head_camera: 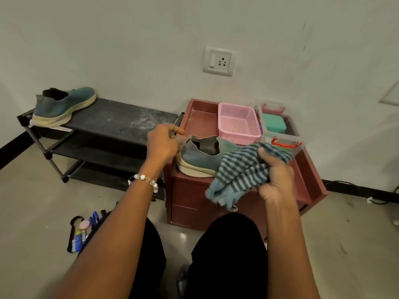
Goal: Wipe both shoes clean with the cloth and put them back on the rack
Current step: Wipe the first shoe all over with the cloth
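One blue-green slip-on shoe [62, 106] with a cream sole stands on the top shelf of the black shoe rack [121, 121], at its left end. The second shoe [199, 157] sits on the red-brown cabinet [194, 190] in front of me. My left hand [165, 143] pinches this shoe's heel collar. A blue-and-dark striped cloth [239, 173] is bunched in my right hand [274, 171], which grips it over the shoe's front part. The cloth hides the toe.
A pink mesh basket [238, 123] and a clear box with red latches [282, 134] stand on the cabinet behind the shoe. Small bottles and markers [83, 231] lie on the floor at lower left. A wall socket [218, 61] is above. My knees fill the foreground.
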Action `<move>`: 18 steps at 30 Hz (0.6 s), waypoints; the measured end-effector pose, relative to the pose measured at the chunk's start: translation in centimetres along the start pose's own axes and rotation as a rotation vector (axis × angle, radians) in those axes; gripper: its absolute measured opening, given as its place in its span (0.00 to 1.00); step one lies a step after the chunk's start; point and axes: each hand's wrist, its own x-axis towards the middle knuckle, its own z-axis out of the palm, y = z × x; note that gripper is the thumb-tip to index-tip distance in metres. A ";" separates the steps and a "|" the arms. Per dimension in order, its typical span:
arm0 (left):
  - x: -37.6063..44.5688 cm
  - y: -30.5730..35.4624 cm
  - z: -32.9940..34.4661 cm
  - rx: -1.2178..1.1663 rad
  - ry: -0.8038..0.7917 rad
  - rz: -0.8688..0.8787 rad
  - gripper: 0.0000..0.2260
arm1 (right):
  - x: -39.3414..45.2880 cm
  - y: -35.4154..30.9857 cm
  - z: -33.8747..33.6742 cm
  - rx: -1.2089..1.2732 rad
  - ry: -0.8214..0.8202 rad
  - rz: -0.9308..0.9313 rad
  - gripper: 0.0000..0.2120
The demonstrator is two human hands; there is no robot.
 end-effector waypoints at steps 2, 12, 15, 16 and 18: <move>0.3 -0.2 0.0 0.058 -0.083 0.067 0.13 | -0.4 0.5 0.2 0.071 0.076 -0.112 0.22; 1.4 -2.1 1.3 0.062 -0.211 0.102 0.13 | -1.5 9.0 5.7 -0.805 0.019 -0.896 0.15; 2.0 -2.7 1.4 0.044 -0.164 0.111 0.10 | -0.3 11.7 6.8 -1.228 -0.131 -0.933 0.12; 2.2 -2.9 1.5 0.054 -0.140 0.120 0.09 | 0.0 12.2 7.0 -1.349 -0.199 -0.881 0.13; 2.4 -3.2 1.8 0.070 -0.100 0.132 0.09 | 0.5 12.9 7.1 -1.538 -0.313 -0.828 0.17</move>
